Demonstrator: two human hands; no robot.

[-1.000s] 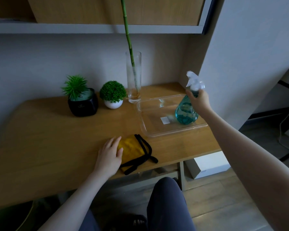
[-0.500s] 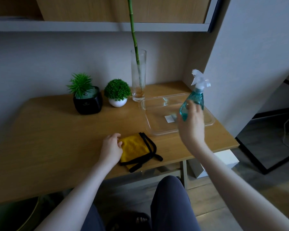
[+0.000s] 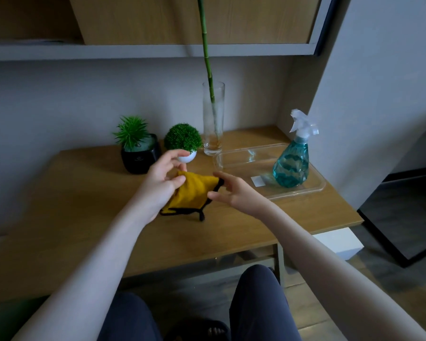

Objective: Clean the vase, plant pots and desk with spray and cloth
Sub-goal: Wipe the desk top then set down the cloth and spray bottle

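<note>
- Head view, centre: yellow cloth [image 3: 193, 193] with black trim, lifted off the wooden desk [image 3: 84, 205] in front of the plant pots, one black-edged corner hanging down toward the desktop.
- Left hand [image 3: 161, 183] at the cloth's left edge, thumb and curled fingers pinching the fabric; index finger raised, close in front of the white pot.
- Right hand [image 3: 234, 193] at the cloth's right edge, fingers spread and slightly bent, thumb and fingertips closing on the black trim; whether firmly pinched or only touching, cannot tell.
- Further back, along the wall: glass vase [image 3: 213, 119], tall and clear, upright, holding a green bamboo stem [image 3: 205, 45] that rises past the shelf [image 3: 133, 51].
- Just left of the vase: small white pot [image 3: 188, 157] with a round green shrub; beside it, a black pot [image 3: 140, 158] with a spiky green plant. Both apart from the hands.
- Right side: teal spray bottle [image 3: 292, 166] with a white trigger, standing upright in a clear plastic tray [image 3: 315, 190], touched by neither hand.
- Below the desk edge: knees in dark trousers, a white box on the floor to the right.
- Step in hand, as a judgement: readying the cloth, likely unfolding or regripping it between both hands; no wiping visibly under way.
- Next move probably calls for settling the cloth in one hand, freeing the other for the spray bottle or for steadying the vase, with care not to knock the tall, narrow glass.
</note>
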